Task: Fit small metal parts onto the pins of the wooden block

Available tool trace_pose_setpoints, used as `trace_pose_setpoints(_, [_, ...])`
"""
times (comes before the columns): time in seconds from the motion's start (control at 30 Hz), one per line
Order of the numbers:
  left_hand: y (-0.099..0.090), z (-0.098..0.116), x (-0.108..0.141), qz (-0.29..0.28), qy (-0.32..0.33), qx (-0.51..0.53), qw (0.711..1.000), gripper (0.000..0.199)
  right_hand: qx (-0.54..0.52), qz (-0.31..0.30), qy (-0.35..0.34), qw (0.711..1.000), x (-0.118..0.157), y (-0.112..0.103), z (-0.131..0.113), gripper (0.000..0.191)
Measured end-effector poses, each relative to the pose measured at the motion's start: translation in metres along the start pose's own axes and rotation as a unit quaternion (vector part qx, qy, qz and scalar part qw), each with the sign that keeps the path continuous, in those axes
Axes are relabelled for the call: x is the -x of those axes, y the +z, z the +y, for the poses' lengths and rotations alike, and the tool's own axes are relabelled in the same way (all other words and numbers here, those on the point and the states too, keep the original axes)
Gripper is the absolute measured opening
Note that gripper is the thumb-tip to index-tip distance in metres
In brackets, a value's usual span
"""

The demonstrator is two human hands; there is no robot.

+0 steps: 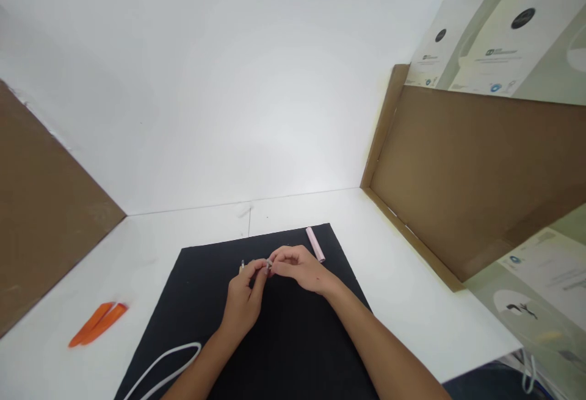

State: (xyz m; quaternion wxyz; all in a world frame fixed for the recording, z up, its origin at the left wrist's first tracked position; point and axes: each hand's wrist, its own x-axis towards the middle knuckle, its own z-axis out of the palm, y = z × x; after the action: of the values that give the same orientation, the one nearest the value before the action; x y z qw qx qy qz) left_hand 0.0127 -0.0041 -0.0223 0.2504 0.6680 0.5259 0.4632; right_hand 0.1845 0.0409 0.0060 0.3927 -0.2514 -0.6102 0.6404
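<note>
Over the black mat (293, 345), my left hand (245, 296) and my right hand (300, 269) meet at their fingertips. Between them is a small greyish item (268, 263), too small to make out clearly. The fingers of both hands are pinched around it. Just beyond my left hand, a small pen-like piece (242, 264) sticks out, partly hidden. A pale pink tube (315, 245) lies on the mat near its back right corner, beyond my right hand.
White cable loops (169, 354) lie by my left forearm. Two orange strips (97, 323) rest on the white table (412, 302) at the left. Brown boards (480, 168) with printed sheets (494, 40) stand at the right, and another brown board stands at the left.
</note>
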Motion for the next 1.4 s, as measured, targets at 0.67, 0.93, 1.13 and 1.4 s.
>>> trace_pose_setpoints(0.67, [0.000, 0.001, -0.002, -0.002, 0.003, 0.001, 1.000, 0.027, -0.013, 0.013, 0.024, 1.000, -0.001, 0.000, 0.000, 0.024])
trace_pose_setpoints(0.93, [-0.001, -0.001, 0.000, -0.003, -0.009, -0.010, 1.000, 0.028, 0.045, -0.043, 0.008, 0.998, 0.003, -0.003, -0.003, 0.018])
trace_pose_setpoints(1.13, [0.000, 0.004, 0.000, 0.009, 0.013, -0.001, 1.000, 0.025, 0.005, -0.005, -0.005, 1.000, 0.001, -0.011, -0.006, 0.020])
trace_pose_setpoints(1.4, [0.004, -0.006, -0.001, 0.027, 0.040, -0.065, 0.997, 0.024, -0.047, 0.134, -0.041, 0.989, -0.006, -0.028, 0.003, 0.024])
